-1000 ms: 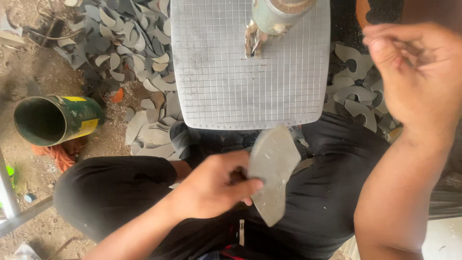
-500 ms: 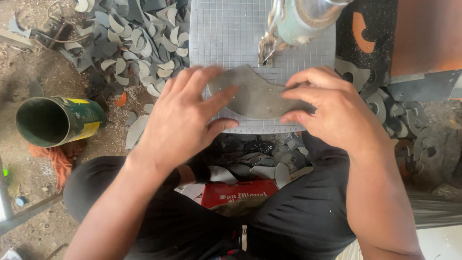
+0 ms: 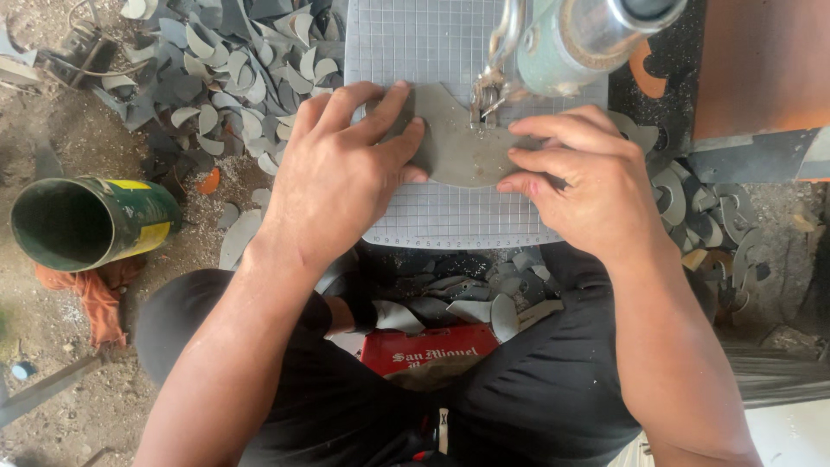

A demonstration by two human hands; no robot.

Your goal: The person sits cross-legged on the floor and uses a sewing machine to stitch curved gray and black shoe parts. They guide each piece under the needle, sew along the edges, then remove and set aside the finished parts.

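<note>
Two bare hands press one flat grey crescent-shaped sheet piece (image 3: 456,147) down on the pale grey gridded cutting-mat bench (image 3: 450,220), which fills the 12 o'clock part of the view. Under it, at 6 o'clock, the person's black trousers (image 3: 536,398) spread across the lower frame, with a red printed box (image 3: 430,350) between the knees and loose grey offcuts (image 3: 467,303) lying just above it.

At 9 o'clock a dark green metal can with a yellow label (image 3: 86,220) lies on its side on the dirt floor, its open mouth turned left, resting against a crumpled orange rag (image 3: 97,294). At 11 o'clock a heap of curved grey scrap cuttings (image 3: 233,60) covers the ground beside the bench; more lie at 3 o'clock.

The left hand (image 3: 337,177) lies spread and flat, fingers wide, on the left half of the sheet piece. The right hand (image 3: 588,182) lies flat too, fingers closer together, pinning the right end.

At 1 o'clock the pale green and silver machine head (image 3: 579,39) hangs over the bench, and its small metal foot (image 3: 486,93) meets the notched top edge of the sheet piece, between the two hands.
</note>
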